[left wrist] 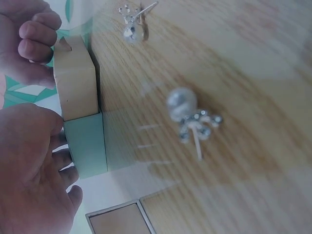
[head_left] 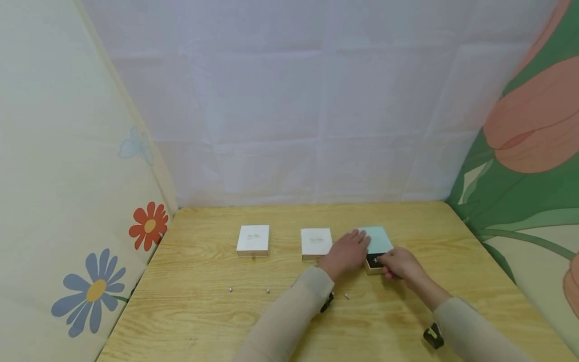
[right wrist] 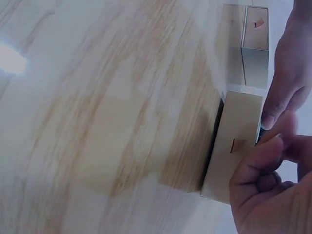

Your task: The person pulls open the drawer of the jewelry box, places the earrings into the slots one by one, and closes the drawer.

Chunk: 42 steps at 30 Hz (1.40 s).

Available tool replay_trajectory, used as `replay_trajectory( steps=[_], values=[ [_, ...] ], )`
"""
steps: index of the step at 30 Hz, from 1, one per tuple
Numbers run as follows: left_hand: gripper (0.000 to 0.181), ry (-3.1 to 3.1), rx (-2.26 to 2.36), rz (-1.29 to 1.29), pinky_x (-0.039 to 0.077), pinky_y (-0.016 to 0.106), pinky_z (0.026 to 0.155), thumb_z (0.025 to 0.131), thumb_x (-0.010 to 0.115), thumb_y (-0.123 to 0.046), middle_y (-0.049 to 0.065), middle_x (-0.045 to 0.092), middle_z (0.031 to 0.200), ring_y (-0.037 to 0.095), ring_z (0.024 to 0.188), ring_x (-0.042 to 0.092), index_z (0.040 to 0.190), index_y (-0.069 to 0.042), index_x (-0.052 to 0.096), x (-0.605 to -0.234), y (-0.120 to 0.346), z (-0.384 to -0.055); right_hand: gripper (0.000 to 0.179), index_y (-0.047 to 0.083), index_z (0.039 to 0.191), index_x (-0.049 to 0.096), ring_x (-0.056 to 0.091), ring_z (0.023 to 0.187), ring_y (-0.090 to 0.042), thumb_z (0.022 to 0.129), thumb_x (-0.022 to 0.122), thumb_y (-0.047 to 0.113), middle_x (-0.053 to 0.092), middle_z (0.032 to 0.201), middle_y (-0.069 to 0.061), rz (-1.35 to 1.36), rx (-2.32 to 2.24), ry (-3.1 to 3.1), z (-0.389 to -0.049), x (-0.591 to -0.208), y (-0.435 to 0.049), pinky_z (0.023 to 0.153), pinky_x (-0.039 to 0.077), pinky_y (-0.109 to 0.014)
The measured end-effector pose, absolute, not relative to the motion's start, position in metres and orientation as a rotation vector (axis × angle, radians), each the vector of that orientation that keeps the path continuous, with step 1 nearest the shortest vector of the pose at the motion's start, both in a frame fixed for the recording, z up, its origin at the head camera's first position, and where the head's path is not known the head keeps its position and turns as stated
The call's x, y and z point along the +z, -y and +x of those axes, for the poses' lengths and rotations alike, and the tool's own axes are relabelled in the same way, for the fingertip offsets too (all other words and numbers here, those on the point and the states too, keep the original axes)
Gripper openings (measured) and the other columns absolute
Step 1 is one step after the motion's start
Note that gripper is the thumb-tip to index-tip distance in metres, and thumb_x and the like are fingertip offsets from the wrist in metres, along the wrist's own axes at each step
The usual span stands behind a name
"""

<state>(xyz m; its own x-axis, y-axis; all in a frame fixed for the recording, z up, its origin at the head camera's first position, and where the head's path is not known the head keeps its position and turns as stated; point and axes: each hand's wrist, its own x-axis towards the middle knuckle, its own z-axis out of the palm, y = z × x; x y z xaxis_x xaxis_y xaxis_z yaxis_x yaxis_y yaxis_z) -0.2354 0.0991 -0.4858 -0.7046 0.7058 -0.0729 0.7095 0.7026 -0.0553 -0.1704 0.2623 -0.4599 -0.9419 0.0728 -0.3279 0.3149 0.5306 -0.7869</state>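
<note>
Head view: right hand (head_left: pixel 401 263) grip pinching small shiny earring (head_left: pixel 375 260) at black insert (head_left: pixel 370 264) of teal box (head_left: pixel 379 239); box on desk (head_left: pixel 194 271), right of white boxes (head_left: pixel 253 238). Left hand (head_left: pixel 347 253) fingers extended, at box's left edge.

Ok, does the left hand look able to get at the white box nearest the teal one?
Probably yes: the left hand touches the teal box, close beside that white box, and no object appears to stand between hand and white box.

Staged booth: wood-grain table (head_left: pixel 190 311), white backdrop (head_left: pixel 294 110), flower-printed side hangings (head_left: pixel 45 176).
</note>
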Motion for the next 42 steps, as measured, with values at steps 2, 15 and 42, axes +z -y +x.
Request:
replay_trajectory(
  steps=[2, 15, 42],
  values=[
    [0.051, -2.856, -0.112, 1.185, 0.02, 0.029, 0.125, 0.112, 0.028, -0.035, -0.004, 0.022, 0.168, 0.015, 0.155, 0.019, 0.162, -0.022, 0.027, -0.486, -0.099, -0.235, 0.02, -0.009, 0.092, 0.063, 0.057, 0.052, -0.008, 0.098, 0.057, 0.01, 0.062, 0.062, -0.002, 0.337, -1.388, -2.508, -0.17, -0.458, -0.262, 0.049, 0.048, -0.02],
    [0.051, -2.845, -0.053, 1.166, 0.021, 0.031, 0.125, 0.112, 0.029, -0.035, -0.004, 0.022, 0.168, 0.015, 0.155, 0.019, 0.161, -0.022, 0.028, -0.482, -0.096, -0.232, 0.036, -0.018, 0.113, 0.06, 0.069, 0.068, -0.015, 0.102, 0.053, 0.016, 0.073, 0.082, -0.01, 0.373, -1.535, -2.41, -0.158, -0.452, -0.266, 0.065, 0.062, -0.031],
    [0.052, -2.855, -0.082, 1.152, 0.018, 0.028, 0.126, 0.112, 0.026, -0.036, -0.005, 0.018, 0.169, 0.013, 0.155, 0.016, 0.162, -0.023, 0.024, -0.489, -0.101, -0.236, 0.036, -0.014, 0.109, 0.065, 0.07, 0.071, -0.017, 0.099, 0.06, 0.021, 0.074, 0.082, -0.006, 0.503, -1.638, -2.247, -0.134, -0.464, -0.283, 0.067, 0.062, -0.029]
  ],
)
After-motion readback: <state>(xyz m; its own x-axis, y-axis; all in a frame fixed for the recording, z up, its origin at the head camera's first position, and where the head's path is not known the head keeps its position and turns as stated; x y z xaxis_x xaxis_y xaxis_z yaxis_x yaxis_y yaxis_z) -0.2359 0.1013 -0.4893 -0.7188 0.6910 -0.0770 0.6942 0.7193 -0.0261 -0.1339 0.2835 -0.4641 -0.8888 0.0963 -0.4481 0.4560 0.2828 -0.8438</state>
